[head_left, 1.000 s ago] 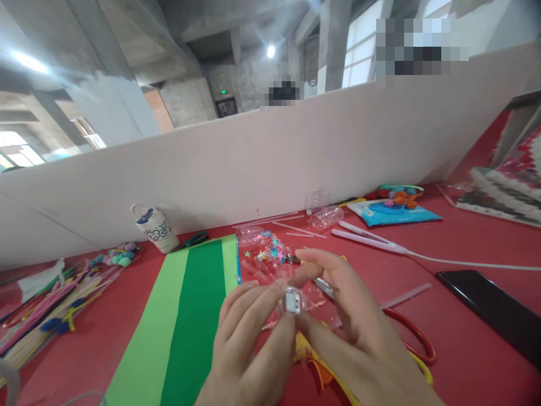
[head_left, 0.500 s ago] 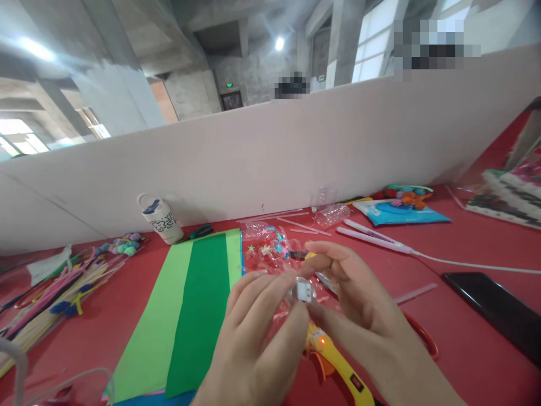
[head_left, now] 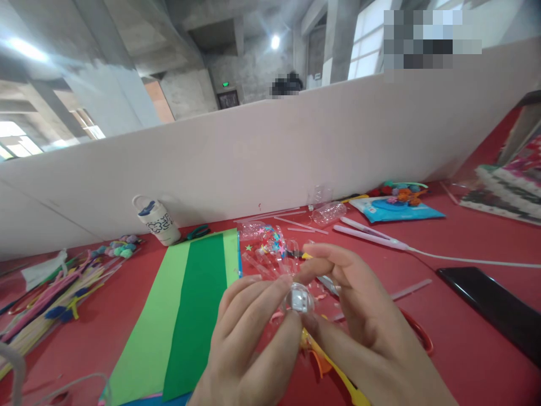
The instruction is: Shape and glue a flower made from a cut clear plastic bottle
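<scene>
Between both hands is a small clear round plastic piece with a white block inside (head_left: 300, 299). My left hand (head_left: 253, 344) pinches it from the left between thumb and fingers. From the right, my right hand (head_left: 372, 321) grips its rim with bent fingers and thumb tip. Below the hands lies a yellow glue gun (head_left: 338, 380) with an orange trigger, mostly covered by my right hand. Clear plastic scraps and star sequins (head_left: 274, 242) lie just behind my fingers.
Green felt sheets (head_left: 196, 316) lie left, pipe cleaners (head_left: 54, 299) farther left. A white cup (head_left: 158, 223) stands by the white partition (head_left: 211, 169). Toward the right are a pink straightener (head_left: 372, 237), a black phone (head_left: 490, 310), a blue packet (head_left: 397, 210) and red-handled scissors (head_left: 416, 330).
The clear piece has tipped slightly and sits a little lower and left between my fingers. Both hands keep their hold. The whole view has shifted slightly.
</scene>
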Demonstrator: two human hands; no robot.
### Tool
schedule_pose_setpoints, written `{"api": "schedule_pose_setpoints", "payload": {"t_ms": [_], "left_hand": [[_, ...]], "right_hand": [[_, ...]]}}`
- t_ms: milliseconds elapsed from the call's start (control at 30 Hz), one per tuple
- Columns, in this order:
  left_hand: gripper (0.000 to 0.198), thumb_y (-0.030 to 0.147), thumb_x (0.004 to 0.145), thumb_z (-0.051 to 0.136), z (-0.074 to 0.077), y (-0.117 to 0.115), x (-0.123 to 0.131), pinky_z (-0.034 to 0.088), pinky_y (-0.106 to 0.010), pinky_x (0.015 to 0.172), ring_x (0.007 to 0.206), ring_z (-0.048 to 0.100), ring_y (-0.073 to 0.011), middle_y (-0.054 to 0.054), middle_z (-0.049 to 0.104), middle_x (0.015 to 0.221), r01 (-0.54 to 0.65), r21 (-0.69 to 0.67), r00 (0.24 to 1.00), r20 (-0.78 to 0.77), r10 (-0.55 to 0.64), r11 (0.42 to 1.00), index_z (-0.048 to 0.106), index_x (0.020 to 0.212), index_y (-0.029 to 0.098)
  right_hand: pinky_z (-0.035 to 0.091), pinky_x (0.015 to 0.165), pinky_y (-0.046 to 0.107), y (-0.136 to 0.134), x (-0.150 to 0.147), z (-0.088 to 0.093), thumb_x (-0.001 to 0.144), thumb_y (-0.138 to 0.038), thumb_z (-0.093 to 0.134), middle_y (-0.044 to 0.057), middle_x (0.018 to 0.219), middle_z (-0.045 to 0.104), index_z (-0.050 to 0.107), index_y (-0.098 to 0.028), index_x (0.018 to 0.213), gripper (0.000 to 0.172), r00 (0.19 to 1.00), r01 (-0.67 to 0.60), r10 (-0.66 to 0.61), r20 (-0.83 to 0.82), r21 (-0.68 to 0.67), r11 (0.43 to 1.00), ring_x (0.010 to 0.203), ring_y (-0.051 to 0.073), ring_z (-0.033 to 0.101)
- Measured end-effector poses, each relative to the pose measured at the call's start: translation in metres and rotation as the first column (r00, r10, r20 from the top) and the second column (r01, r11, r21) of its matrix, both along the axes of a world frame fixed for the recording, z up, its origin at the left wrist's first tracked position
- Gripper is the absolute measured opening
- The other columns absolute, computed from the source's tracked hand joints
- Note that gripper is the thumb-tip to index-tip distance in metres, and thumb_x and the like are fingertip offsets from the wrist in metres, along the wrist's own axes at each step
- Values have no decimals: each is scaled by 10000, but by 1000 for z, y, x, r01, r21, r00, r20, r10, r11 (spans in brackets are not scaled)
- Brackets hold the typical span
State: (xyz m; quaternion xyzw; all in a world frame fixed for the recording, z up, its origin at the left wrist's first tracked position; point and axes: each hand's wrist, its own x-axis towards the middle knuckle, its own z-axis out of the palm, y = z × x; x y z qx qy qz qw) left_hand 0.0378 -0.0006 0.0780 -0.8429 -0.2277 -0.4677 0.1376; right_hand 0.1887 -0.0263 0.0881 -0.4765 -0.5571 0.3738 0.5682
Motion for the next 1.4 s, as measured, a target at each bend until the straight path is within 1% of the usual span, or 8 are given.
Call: {"api": "schedule_pose_setpoints", "payload": {"t_ms": [233,500,667,767,933,1067,1267,1400], "left_hand": [[186,-8,732,613,-2,1,3,503,-387,865,978,598,-182,-122,643,1049,-20,21,1000,12,20,1000,598,874,112],[211,-33,697,623,-2,1,5,503,-370,863,950,604,-168,-117,639,1040,5,15,999,51,-6,1000,588,854,103],[242,-43,696,592,-1,4,5,519,-389,842,925,618,-179,-118,647,1034,37,-25,996,83,-35,999,592,882,112],[279,-33,696,592,-5,6,3,519,-406,840,921,623,-191,-106,654,1026,83,-98,985,158,-67,992,588,915,140],[308,22,737,607,-14,10,2,528,-402,809,983,608,-220,-80,648,1026,225,-327,917,390,-85,918,582,978,211],[296,20,738,619,-14,9,3,532,-360,805,1005,604,-209,-67,642,1030,309,-415,869,489,-77,855,592,957,218],[211,65,751,634,-6,5,4,533,-271,777,956,629,-167,-45,665,999,313,-514,851,526,5,799,602,895,215],[184,79,751,635,-1,3,6,538,-246,756,905,645,-150,-38,675,960,298,-534,851,524,33,791,604,872,214]], "right_hand": [[544,599,249,1,0,-2,829,-237,531,-8,1038,576,425,-364,1177,385,999,-23,23,-22,12,1000,821,152,613],[550,679,269,0,0,-1,826,-234,535,-14,1001,589,445,-344,1161,363,1000,4,-4,5,41,999,883,158,610],[533,800,334,1,1,2,808,-220,543,1,1021,594,438,-324,1179,399,993,51,-60,106,84,995,930,176,607],[510,861,375,0,2,5,783,-196,548,24,1063,590,439,-308,1198,444,979,52,-70,192,98,994,997,204,594],[496,873,389,-1,6,8,760,-177,524,34,1136,577,409,-309,1230,501,950,32,-78,302,153,988,1104,231,551],[493,879,388,0,7,9,769,-177,516,27,1137,587,399,-310,1229,494,945,29,-80,318,163,986,1103,224,556],[503,881,412,2,6,13,767,-177,540,24,1086,620,465,-307,1186,445,960,39,-73,270,130,991,1033,228,598],[515,862,435,2,7,13,747,-179,560,24,1059,637,529,-308,1112,388,972,52,-75,224,105,993,1007,245,610]]}}
